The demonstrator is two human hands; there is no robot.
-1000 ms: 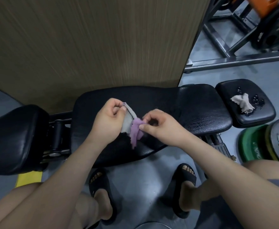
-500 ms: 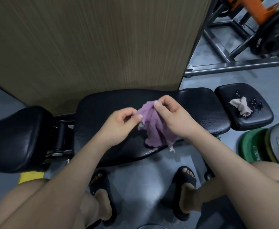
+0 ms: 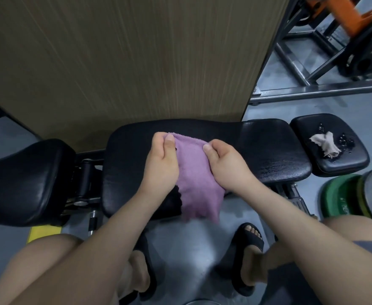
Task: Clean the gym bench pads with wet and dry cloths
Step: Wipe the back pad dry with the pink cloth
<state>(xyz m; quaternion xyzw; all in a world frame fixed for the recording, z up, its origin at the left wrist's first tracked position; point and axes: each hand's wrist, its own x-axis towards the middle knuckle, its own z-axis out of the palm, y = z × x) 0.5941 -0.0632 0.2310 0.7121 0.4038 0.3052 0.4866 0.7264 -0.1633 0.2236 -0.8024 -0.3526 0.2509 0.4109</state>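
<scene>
Grey gym floor [image 3: 180,245], with a wood-panelled wall [image 3: 136,51] behind the black pads. The purple cloth [image 3: 194,183] is stretched over the middle pad [image 3: 268,150]. The left hand [image 3: 162,164] and right hand [image 3: 227,166] each pinch its top edge between thumb and fingers [image 3: 169,142], and the tail hangs past the near edge. That loose tail could drag on the floor and carry grit back. The beige cloth [image 3: 327,146] lies well apart on the small end pad [image 3: 308,126], among water drops.

The fuzzy purple terry cloth [image 3: 194,181] looks soft and matt. The black cushioned counter [image 3: 275,155] has a glossy, finely grained leather-like skin, beaded with wet drops around the crumpled beige cloth [image 3: 327,145]. Behind stand a matt brown wood-grain panel [image 3: 125,62] and a grey metal frame [image 3: 312,91].
</scene>
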